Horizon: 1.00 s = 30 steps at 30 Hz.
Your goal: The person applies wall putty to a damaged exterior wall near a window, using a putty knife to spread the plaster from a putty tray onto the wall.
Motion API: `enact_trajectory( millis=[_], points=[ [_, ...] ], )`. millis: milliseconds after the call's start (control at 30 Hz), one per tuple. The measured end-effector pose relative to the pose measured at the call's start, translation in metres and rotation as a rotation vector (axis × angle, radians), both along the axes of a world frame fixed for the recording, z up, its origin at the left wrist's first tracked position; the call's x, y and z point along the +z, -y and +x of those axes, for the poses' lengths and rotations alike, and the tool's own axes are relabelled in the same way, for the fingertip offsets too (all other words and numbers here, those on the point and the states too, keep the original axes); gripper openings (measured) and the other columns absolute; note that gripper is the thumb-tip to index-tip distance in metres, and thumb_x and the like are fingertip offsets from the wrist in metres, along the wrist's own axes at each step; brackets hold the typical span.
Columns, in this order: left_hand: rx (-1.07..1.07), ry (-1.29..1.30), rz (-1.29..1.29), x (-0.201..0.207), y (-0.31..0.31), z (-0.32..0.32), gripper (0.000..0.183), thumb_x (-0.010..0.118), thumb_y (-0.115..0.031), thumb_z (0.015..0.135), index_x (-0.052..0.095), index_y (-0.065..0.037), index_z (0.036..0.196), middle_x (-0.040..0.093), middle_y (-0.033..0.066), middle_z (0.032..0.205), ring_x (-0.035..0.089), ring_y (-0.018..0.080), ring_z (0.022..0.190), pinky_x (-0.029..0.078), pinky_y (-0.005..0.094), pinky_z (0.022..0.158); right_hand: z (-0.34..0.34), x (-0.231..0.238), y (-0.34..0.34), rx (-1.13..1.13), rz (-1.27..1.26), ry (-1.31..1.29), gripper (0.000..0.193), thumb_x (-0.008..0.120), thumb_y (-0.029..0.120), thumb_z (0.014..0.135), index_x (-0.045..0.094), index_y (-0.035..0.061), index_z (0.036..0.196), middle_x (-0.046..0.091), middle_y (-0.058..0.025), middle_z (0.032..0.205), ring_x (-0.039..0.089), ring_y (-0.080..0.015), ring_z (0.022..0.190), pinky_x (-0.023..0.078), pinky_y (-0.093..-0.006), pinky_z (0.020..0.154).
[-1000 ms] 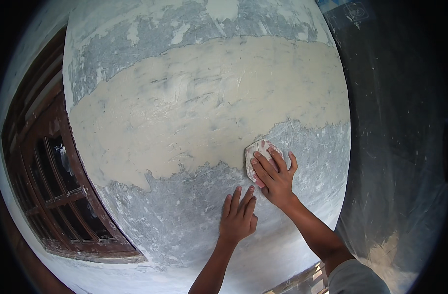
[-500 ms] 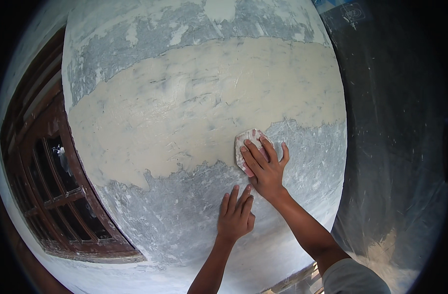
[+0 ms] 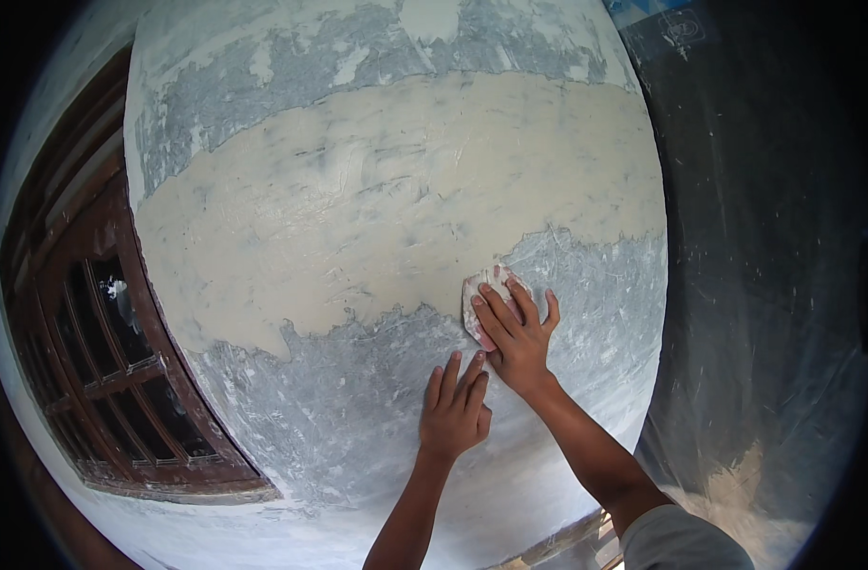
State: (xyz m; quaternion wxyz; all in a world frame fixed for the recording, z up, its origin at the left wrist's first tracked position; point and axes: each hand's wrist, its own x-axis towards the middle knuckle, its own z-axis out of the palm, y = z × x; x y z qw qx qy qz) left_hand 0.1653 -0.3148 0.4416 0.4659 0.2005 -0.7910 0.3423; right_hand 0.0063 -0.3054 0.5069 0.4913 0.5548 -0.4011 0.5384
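Note:
On the wall (image 3: 358, 408) in front of me, my right hand (image 3: 519, 351) lies over a flat, angular pad (image 3: 474, 294), its fingers spread across the back. Pale, putty-like smears cover the pad's reddish surface. The pad sits at the lower edge of a broad cream patch of putty (image 3: 358, 190), partly over bare grey wall. Lower and to the left, my left hand (image 3: 455, 413) is held up against or close to the grey surface, fingers stretched upward and nothing in them. Whether its fingertips touch the wall, I cannot tell.
A brown wooden window frame (image 3: 130, 380) with dark panes stands at the left. To the right, beyond the wall's edge, hangs or stands a dark, smudged surface (image 3: 747, 237). Grey, scraped wall with white flecks (image 3: 263, 81) runs above the cream patch.
My right hand and the pad have slid a little downward along the wall, away from the cream patch. My left hand has stayed almost in place.

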Motion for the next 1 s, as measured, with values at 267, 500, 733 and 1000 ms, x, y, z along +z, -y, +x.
enact_trajectory(
  millis=[267, 500, 733, 1000],
  points=[
    [0.013, 0.005, 0.001, 0.000, 0.001, -0.003, 0.032, 0.050, -0.015, 0.086, 0.064, -0.006, 0.114, 0.058, 0.0071, 0.146, 0.042, 0.0352, 0.144, 0.023, 0.0507, 0.122, 0.000, 0.027, 0.001, 0.025, -0.076, -0.016, 0.047, 0.073, 0.015, 0.084, 0.066, 0.0206, 0.130, 0.061, 0.0043, 0.141, 0.049, -0.0261, 0.135, 0.013, -0.0602, 0.116],
    [0.016, -0.011, -0.013, -0.002, 0.003, -0.002, 0.032, 0.049, -0.015, 0.087, 0.064, -0.007, 0.114, 0.057, 0.0076, 0.147, 0.041, 0.0356, 0.144, 0.022, 0.0506, 0.122, -0.010, -0.008, -0.005, 0.035, 0.013, -0.036, 0.050, 0.074, 0.014, 0.082, 0.066, 0.0215, 0.131, 0.060, 0.0052, 0.142, 0.050, -0.0253, 0.135, 0.012, -0.0602, 0.115],
    [0.020, -0.005, -0.002, 0.000, 0.002, -0.003, 0.032, 0.049, -0.015, 0.087, 0.064, -0.007, 0.114, 0.057, 0.0074, 0.147, 0.041, 0.0352, 0.145, 0.022, 0.0507, 0.122, -0.007, 0.027, 0.002, -0.037, -0.007, -0.108, 0.048, 0.073, 0.017, 0.082, 0.067, 0.0214, 0.129, 0.061, 0.0057, 0.141, 0.050, -0.0261, 0.134, 0.011, -0.0600, 0.116],
    [0.013, -0.009, -0.006, -0.001, 0.001, -0.004, 0.032, 0.050, -0.015, 0.086, 0.064, -0.007, 0.114, 0.058, 0.0074, 0.146, 0.043, 0.0353, 0.143, 0.022, 0.0509, 0.122, -0.005, 0.023, 0.000, 0.004, -0.033, -0.066, 0.049, 0.073, 0.019, 0.083, 0.066, 0.0212, 0.131, 0.060, 0.0053, 0.141, 0.049, -0.0266, 0.136, 0.012, -0.0603, 0.115]
  ],
)
